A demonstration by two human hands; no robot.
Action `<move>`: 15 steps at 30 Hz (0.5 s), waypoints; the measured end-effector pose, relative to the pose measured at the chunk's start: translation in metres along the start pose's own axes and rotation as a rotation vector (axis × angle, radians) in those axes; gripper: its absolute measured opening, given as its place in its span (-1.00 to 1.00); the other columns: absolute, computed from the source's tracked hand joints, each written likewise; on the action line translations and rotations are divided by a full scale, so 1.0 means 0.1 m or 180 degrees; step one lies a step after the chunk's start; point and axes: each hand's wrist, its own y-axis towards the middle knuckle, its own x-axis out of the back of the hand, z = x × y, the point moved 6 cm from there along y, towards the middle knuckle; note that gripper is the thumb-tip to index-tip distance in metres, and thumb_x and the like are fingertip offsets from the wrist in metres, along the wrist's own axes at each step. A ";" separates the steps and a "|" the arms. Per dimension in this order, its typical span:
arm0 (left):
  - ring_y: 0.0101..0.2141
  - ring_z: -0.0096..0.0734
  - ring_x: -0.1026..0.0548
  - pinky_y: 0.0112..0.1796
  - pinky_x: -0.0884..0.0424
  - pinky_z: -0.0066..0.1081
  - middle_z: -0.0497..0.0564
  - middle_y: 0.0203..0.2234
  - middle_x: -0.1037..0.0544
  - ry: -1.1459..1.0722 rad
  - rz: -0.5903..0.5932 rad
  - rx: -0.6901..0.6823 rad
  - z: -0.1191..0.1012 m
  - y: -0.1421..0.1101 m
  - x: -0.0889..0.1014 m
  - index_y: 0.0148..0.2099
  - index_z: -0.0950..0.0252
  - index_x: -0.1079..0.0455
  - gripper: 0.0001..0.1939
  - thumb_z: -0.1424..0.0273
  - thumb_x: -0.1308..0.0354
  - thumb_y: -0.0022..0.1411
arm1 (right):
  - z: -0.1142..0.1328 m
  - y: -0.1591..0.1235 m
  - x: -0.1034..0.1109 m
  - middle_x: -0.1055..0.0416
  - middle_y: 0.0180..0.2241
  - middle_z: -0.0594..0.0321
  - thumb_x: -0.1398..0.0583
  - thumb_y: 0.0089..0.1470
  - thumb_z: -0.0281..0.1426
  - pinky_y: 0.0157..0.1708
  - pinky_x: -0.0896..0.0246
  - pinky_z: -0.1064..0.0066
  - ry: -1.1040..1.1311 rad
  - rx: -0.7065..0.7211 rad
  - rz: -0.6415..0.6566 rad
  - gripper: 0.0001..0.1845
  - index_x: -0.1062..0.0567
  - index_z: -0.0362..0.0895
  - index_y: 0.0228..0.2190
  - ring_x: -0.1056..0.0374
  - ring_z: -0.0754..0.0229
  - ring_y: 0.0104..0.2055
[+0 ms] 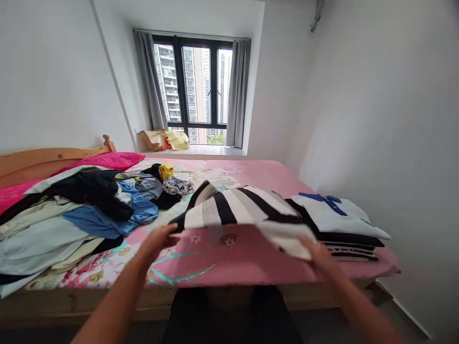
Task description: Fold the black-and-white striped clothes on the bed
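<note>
A striped shirt (pixel 233 205) in black, white and beige stretches over the middle of the bed, its near edge lifted off the sheet. My left hand (pixel 163 240) pinches the black left end of that edge. At the opposite end, my right hand (pixel 316 251) grips a pale corner, slightly blurred by motion. Just beyond my right hand sits a stack of folded clothes (pixel 353 237), topped by a white polo shirt (pixel 333 215) with a blue collar. The shirt's far side lies bunched, and part of it reaches close to the stack.
A loose heap of clothes (pixel 96 205) covers the bed's left side, with a yellow bundle (pixel 166 171) at its far end. Pink pillows (pixel 107 161) lie by the wooden headboard (pixel 46 160). Bags (pixel 177 140) rest on the windowsill. A wall (pixel 376 134) borders the right.
</note>
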 end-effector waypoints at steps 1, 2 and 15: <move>-0.64 -0.46 -0.44 -0.55 -0.37 -0.47 0.00 -0.56 -0.50 0.0034 -0.0099 0.0342 0.41 0.04 0.07 -0.26 0.41 -0.33 -0.75 0.40 -0.24 0.01 | -0.50 -0.11 -0.03 -0.50 -0.45 0.11 -0.33 -0.35 -0.07 -0.41 -0.37 0.25 -0.0036 -0.0390 0.0047 -0.59 -0.52 -0.14 -0.51 -0.42 0.00 -0.37; -0.68 -0.49 -0.41 -0.58 -0.33 -0.49 -0.05 -0.61 -0.47 -0.0006 -0.0221 0.0663 0.78 0.06 0.14 -0.32 0.38 -0.32 -0.78 0.40 -0.25 0.00 | -0.93 -0.22 -0.05 -0.49 -0.46 0.15 -0.34 -0.40 -0.08 -0.41 -0.37 0.26 0.0060 -0.0668 0.0091 -0.59 -0.51 -0.12 -0.53 -0.42 0.01 -0.37; -0.70 -0.58 -0.35 -0.62 -0.32 -0.54 -0.18 -0.58 -0.45 -0.0026 -0.0389 0.0977 1.84 0.21 0.46 -0.31 0.27 -0.33 -0.70 0.37 -0.34 -0.10 | -1.82 -0.53 0.15 -0.49 -0.38 0.30 -0.33 -0.25 -0.13 -0.41 -0.36 0.39 0.0553 -0.0995 0.0099 -0.65 -0.54 -0.03 -0.38 -0.39 0.14 -0.37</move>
